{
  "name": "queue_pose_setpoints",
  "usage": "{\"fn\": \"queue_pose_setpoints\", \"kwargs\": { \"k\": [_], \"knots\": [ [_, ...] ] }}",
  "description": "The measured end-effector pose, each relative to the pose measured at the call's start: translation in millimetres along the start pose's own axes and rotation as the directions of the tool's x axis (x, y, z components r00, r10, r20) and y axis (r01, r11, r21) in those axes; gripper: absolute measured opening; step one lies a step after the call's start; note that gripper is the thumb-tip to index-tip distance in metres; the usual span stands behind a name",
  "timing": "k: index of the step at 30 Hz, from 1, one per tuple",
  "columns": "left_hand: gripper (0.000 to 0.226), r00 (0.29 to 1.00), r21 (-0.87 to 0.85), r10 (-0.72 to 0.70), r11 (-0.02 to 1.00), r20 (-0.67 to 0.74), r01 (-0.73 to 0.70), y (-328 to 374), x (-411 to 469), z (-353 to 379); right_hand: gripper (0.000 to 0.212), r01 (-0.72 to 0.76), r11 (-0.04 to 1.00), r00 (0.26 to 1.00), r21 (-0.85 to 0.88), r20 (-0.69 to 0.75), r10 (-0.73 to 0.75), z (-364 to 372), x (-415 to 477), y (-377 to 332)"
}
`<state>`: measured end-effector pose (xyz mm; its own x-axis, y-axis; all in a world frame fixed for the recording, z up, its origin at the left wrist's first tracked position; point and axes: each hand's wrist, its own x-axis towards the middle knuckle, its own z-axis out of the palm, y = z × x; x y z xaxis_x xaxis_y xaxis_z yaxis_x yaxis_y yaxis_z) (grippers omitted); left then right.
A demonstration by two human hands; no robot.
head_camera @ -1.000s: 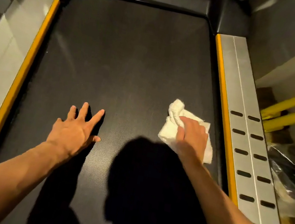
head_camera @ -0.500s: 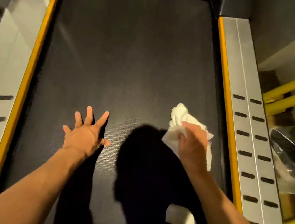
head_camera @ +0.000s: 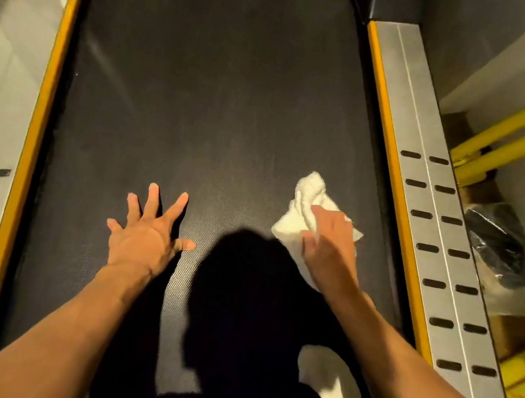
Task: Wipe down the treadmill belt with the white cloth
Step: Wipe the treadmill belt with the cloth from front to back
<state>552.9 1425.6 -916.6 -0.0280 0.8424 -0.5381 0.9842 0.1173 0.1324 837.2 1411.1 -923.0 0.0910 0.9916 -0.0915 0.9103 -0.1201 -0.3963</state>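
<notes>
Fingers (head_camera: 321, 213) of right hand (head_camera: 329, 246) grip white cloth (head_camera: 308, 189); left hand (head_camera: 143, 241) splayed.

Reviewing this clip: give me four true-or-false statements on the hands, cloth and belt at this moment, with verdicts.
1. The right hand holds the white cloth against the treadmill belt. True.
2. The left hand grips a second cloth. False: it lies flat on the belt, fingers spread, holding nothing.
3. The cloth sits on the belt's right half, near the right side rail. True.
4. The cloth is spread out flat. False: it is bunched up.
</notes>
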Motion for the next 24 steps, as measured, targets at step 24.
{"fn": "queue_pose_setpoints", "kwargs": {
  "k": [24],
  "knots": [
    [0.089, 0.997, -0.129, -0.06, 0.989, 0.048, 0.066, 6.0, 5.0, -5.7, 0.041, 0.37, 0.928, 0.914, 0.05, 0.157, -0.373, 14.1, -27.8, -24.4]
  ]
}}
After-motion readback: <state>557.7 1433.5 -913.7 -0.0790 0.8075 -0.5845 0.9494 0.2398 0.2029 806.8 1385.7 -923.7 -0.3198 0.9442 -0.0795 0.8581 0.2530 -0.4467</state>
